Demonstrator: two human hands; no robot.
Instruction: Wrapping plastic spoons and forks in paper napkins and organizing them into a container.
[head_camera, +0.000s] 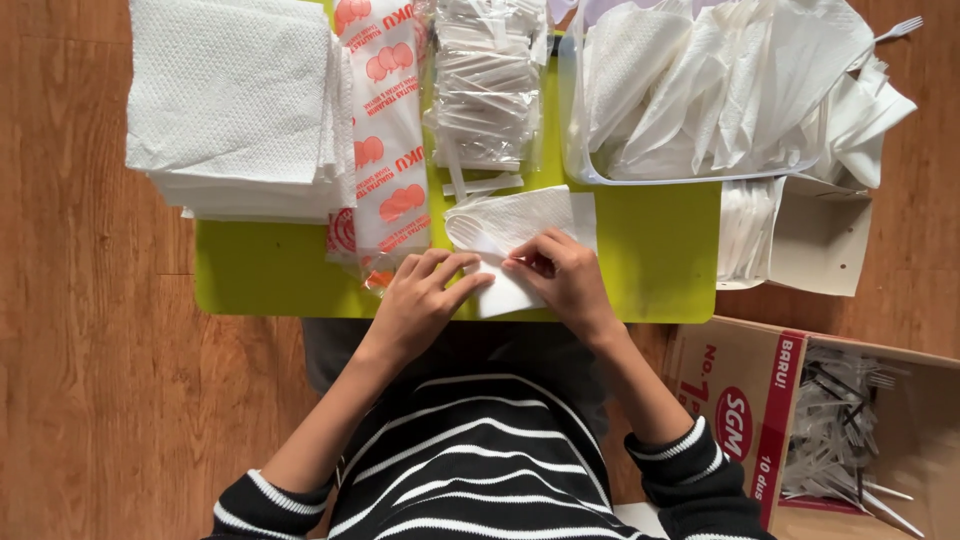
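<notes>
A white paper napkin (520, 225) lies on the lime-green table (660, 260), partly folded, with what looks like white plastic cutlery tucked at its left end. My left hand (425, 295) presses fingertips on the napkin's lower left edge. My right hand (565, 275) pinches the fold beside it, fingers bent on the paper. Both hands sit at the table's near edge.
A tall stack of white napkins (235, 105) stands at the back left beside a red-printed plastic wrapper (385, 130). Bagged clear plastic cutlery (485, 85) lies behind. A clear tub of folded napkins (720, 85) is at the right. A cardboard box with plastic forks (850, 430) sits on the wooden floor.
</notes>
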